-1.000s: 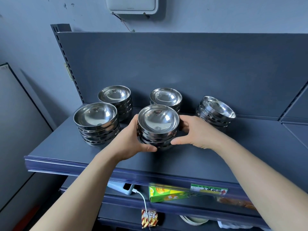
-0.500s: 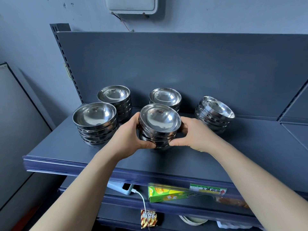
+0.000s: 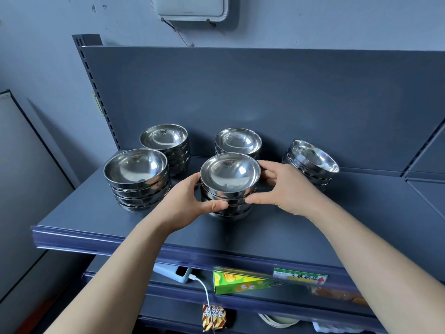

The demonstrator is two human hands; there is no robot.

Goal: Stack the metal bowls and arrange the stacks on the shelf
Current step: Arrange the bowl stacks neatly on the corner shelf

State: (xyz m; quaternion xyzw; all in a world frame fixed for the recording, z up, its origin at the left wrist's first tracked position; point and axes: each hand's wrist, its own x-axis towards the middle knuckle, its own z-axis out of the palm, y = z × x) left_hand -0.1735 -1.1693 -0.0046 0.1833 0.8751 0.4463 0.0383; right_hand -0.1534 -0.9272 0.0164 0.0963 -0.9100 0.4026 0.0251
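Gripping the front stack of metal bowls point(image 3: 230, 186) from both sides, I have my left hand point(image 3: 189, 203) and right hand point(image 3: 286, 189) curled round it, fingers point(image 3: 269, 175) and thumbs pressed to its wall. It stands on the shelf point(image 3: 289, 230), just ahead of the back middle stack point(image 3: 238, 142). The front left stack point(image 3: 137, 177) and back left stack point(image 3: 165, 143) stand to its left; a tilted stack point(image 3: 313, 162) sits to its right.

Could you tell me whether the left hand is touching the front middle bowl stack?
Touching: the head view shows the left hand gripping the stack, thumb against it.
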